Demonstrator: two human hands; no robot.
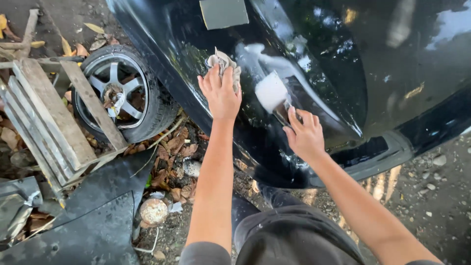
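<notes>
A glossy black car body panel fills the far and right part of the view, curving down toward the person, so both hands reach up and forward to work its surface. On it a pale smear of filler runs from the middle toward the right, likely spread that way along the curve. A small grey square sheet lies flat on the panel at the far edge. At the left, a black tyre with a grey spoked alloy wheel leans against the car, beside weathered wooden slats and dry brown leaves on the ground.

The left hand rests palm-down, fingers spread open over a crumpled greyish rag, pressing it to the panel; the rag pokes out beyond the fingertips on the far side. The right hand is closed around the handle of a flat white-coated spreader, whose blade lies just beyond the fingers, to the left and farther away, flat against the filler.
</notes>
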